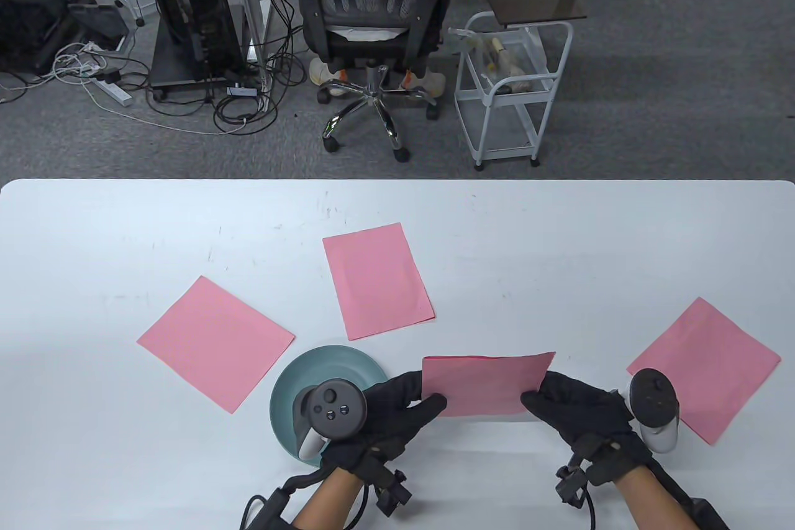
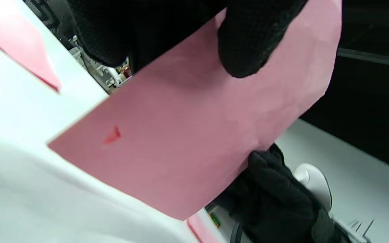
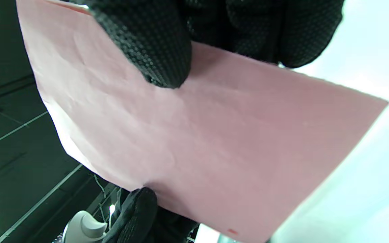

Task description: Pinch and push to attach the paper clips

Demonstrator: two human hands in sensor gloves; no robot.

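**Two hands, one pink sheet held up off the desk**

Two hands are on the same sheet right now, and I've got a good look from all three cameras. My left hand (image 1: 385, 412) pinches the left edge of the held pink sheet (image 1: 487, 384), thumb on the near face. My right hand (image 1: 581, 409) has the right edge in the same way. So both grips are clenched on paper, one at each end, and the sheet hangs lifted between them, near the front edge of the white desk (image 1: 559, 232).

From the left wrist view I see a gloved fingertip (image 2: 248, 50) pressed onto the sheet's face, plus a small red mark (image 2: 112, 135) close to its far corner. I cannot tell whether that is a clip. The right wrist view shows a similar red speck (image 3: 232, 231) at the sheet's lower edge.

Three more pink sheets lie flat on the desk: one far left (image 1: 214, 343), one in the middle (image 1: 377, 280), one far right (image 1: 705, 362). A teal plate (image 1: 329, 368) sits just beside my left hand, partly under the tracker (image 1: 332, 409).
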